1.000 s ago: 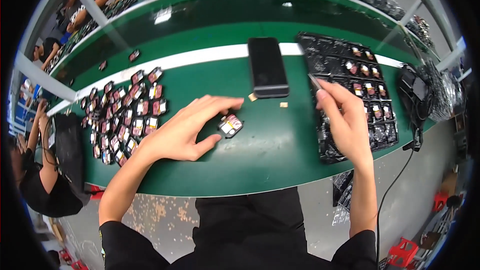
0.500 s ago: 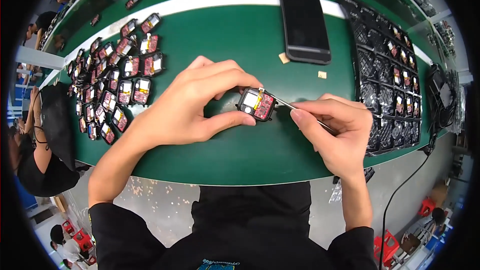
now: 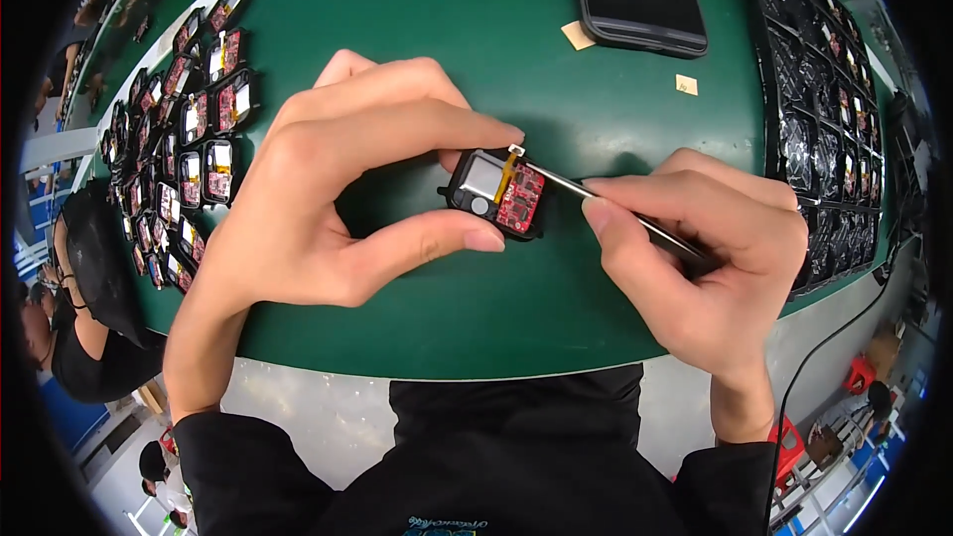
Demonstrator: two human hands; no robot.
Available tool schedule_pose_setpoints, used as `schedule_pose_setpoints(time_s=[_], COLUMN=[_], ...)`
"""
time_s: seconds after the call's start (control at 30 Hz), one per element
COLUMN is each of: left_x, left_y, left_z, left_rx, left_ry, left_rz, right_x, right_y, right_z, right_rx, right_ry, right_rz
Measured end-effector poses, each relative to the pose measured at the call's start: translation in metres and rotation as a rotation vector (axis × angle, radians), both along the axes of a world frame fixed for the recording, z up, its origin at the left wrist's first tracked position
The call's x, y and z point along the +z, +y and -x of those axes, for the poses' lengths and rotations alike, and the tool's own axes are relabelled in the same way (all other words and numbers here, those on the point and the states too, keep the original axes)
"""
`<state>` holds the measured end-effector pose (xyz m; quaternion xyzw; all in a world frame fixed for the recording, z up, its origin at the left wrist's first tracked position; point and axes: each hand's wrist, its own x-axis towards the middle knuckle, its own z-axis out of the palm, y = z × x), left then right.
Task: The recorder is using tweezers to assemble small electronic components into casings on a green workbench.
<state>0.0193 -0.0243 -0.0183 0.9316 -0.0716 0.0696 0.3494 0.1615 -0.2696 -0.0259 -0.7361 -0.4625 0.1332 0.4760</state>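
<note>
Between the thumb and fingers of my left hand (image 3: 338, 189) is a small black device casing (image 3: 493, 194), tilted, its inside facing up. In it lie a silvery battery, a red circuit board and a yellow flex strip that ends in a small white connector at the top edge. My left index fingertip is beside that connector. My right hand (image 3: 705, 258) is closed round slim tweezers (image 3: 571, 182) with a metal tip and darker body. Their tip meets the upper right edge of the casing, near the connector; exact contact is too small to tell.
Many similar open casings (image 3: 218, 171) crowd the left of the green table (image 3: 397, 337). A large black phone-like device (image 3: 640, 0) lies at the far side, near small tan paper pieces (image 3: 686, 84). Black compartment trays (image 3: 824, 139) holding casings line the right. A co-worker's arm (image 3: 84, 298) is at far left.
My view has come closer to the hands, so the casing and tweezers look larger. The left hand keeps its hold, and the tweezer tip stays at the casing's upper right edge.
</note>
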Motion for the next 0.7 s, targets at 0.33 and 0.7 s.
schedule_pose_setpoints(time_s=[0.33,0.7], left_x=[0.0018,-0.001], left_y=[0.0025,-0.0018], left_z=[-0.002,-0.0029], left_rx=[-0.029,0.051], left_ry=[0.002,-0.005], left_rz=[-0.061,-0.027], right_x=[-0.003,-0.0075], right_y=[0.0082,0.0029], right_z=[0.0032,0.0075], right_rx=[0.021,-0.054], right_ry=[-0.024,-0.327], right_rz=[-0.022,-0.081])
